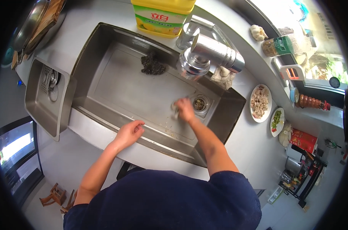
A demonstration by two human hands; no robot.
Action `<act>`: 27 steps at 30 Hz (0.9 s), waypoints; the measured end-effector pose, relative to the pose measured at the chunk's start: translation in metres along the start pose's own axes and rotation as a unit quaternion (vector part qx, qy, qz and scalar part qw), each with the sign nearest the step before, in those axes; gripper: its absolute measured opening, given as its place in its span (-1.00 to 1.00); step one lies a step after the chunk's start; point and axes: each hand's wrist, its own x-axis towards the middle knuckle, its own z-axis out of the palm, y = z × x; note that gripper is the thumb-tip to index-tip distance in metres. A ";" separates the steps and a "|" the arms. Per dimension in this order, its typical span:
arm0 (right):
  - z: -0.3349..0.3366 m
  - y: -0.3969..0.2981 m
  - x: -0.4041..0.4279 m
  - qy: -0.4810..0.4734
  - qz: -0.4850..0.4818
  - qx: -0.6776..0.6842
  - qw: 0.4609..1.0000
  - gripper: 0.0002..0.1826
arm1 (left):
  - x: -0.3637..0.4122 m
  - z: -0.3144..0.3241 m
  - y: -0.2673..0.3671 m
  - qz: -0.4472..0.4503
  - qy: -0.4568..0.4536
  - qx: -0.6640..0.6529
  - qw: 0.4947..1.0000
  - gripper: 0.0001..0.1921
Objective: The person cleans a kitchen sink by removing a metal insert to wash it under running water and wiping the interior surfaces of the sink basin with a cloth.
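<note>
My right hand [185, 109] is low inside the stainless steel sink [128, 83], just left of the drain basket [200, 104], which has food scraps in it. It is blurred, and something pale and greenish shows at its fingers; whether it grips this I cannot tell. Small pale scraps lie on the sink floor below that hand. My left hand [131, 132] rests by the near rim of the sink, fingers curled, with nothing visible in it. A dark, matted clump [152, 64] lies at the far side of the sink floor. Above the sink's far right edge stands the chrome faucet [194, 61].
A small steel basin [63, 115] hangs at the left. Behind the sink stands a yellow detergent jug [162, 17]; a pale cloth [223, 77] lies by the faucet. On the right counter are a plate of sliced meat [260, 103] and a plate of chopped green pieces [276, 121].
</note>
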 end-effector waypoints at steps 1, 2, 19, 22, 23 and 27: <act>-0.006 0.007 0.023 0.018 0.013 -0.001 1.000 -0.63 | 0.002 -0.002 0.004 0.014 0.011 -0.005 1.000 -0.73; -0.010 0.012 0.040 0.035 0.027 -0.003 0.999 -0.62 | 0.002 -0.003 0.005 0.020 0.030 0.003 0.999 -0.74; 0.040 -0.057 -0.051 -0.263 -0.203 -0.005 0.943 -0.76 | -0.019 -0.004 0.000 0.014 0.123 -0.057 0.991 -0.77; -0.016 0.003 -0.060 -0.371 -0.226 -0.049 0.899 -0.80 | -0.023 -0.007 -0.005 0.011 0.121 -0.073 0.990 -0.77; -0.032 0.018 -0.051 -0.359 -0.186 -0.086 0.911 -0.82 | -0.024 -0.007 -0.004 0.010 0.118 -0.081 0.990 -0.76; -0.045 -0.001 0.017 -0.167 -0.041 -0.161 0.972 -0.85 | -0.020 -0.015 0.002 0.027 0.126 -0.066 0.989 -0.77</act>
